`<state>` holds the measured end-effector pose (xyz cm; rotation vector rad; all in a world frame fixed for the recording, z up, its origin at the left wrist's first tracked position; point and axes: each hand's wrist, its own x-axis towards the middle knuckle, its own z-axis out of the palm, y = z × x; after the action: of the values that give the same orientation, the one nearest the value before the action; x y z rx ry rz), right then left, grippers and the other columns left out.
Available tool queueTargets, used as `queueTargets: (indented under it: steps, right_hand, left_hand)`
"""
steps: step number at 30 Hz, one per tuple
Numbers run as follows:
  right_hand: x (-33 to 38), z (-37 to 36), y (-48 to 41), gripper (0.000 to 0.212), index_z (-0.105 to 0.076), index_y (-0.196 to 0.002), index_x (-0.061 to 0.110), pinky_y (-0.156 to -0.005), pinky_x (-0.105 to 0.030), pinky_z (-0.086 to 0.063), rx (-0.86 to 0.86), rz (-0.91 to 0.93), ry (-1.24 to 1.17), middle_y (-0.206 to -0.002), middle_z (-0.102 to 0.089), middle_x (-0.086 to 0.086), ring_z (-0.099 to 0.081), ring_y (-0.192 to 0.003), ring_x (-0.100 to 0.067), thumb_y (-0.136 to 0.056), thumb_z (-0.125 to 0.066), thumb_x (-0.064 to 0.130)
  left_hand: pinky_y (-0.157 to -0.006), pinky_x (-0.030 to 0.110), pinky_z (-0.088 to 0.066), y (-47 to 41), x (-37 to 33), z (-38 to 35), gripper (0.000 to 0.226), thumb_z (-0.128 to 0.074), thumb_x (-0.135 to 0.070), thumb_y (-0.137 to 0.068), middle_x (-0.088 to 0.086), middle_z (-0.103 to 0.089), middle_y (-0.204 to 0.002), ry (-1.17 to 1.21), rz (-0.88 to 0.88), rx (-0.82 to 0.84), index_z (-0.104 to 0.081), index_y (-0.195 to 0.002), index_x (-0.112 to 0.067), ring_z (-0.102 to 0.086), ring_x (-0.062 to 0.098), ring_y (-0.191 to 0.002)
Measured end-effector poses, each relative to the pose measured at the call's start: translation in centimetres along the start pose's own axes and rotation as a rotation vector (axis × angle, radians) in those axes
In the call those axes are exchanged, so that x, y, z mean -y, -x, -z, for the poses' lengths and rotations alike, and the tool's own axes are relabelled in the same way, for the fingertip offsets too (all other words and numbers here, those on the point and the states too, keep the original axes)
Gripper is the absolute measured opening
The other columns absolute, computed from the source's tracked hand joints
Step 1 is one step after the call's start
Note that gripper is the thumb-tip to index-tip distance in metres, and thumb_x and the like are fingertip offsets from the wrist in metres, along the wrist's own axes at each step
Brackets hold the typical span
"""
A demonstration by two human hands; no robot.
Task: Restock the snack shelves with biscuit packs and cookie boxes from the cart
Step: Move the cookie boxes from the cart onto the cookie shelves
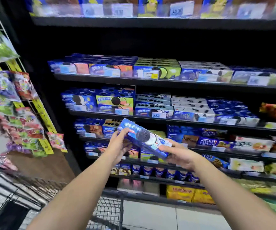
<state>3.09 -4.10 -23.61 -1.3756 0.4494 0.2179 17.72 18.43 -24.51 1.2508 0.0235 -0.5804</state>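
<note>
Before dark snack shelves [167, 81] stocked with blue boxes, left hand [117, 146] and right hand [178, 155] are gripping 1 tilted cookie box [144, 138], fingers curled round its ends, above the cart [107, 211].

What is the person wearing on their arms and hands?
Nothing that shows. The left forearm and right forearm are bare, no sleeves in view. The left hand and right hand have no gloves, watch, bracelet or ring.

Outstretched left hand [119, 144] and right hand [179, 155], fingers [123, 131] curled
</note>
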Motion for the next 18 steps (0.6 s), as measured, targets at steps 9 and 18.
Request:
queueTargets:
  steps: [9, 18]
  right_hand:
    - [2.6, 4.8, 3.4, 0.05, -0.071, -0.116, 0.035, -0.071, -0.023, -0.056, -0.212, 0.195, 0.188, -0.11, -0.075, -0.007, -0.074, -0.094, -0.02, -0.073, -0.089, 0.018]
    - [7.1, 8.8, 1.9, 0.062, -0.067, -0.114, 0.052, -0.077, -0.013, -0.052, -0.196, 0.263, 0.401, -0.108, -0.071, 0.026, -0.069, -0.097, 0.002, -0.06, -0.094, 0.041]
  left_hand:
    - [-0.092, 0.036, -0.057, -1.8, -0.7, -3.4, 0.05, -0.075, -0.032, -0.089, 0.001, -0.075, -0.114, -0.203, -0.022, 0.185, -0.056, -0.134, -0.021, -0.072, 0.019, -0.103]
    - [-0.1, 0.038, -0.049, -3.9, -3.2, -4.9, 0.04, -0.076, -0.037, -0.088, -0.009, -0.075, -0.114, -0.452, -0.089, 0.31, -0.062, -0.125, -0.032, -0.071, 0.011, -0.106]
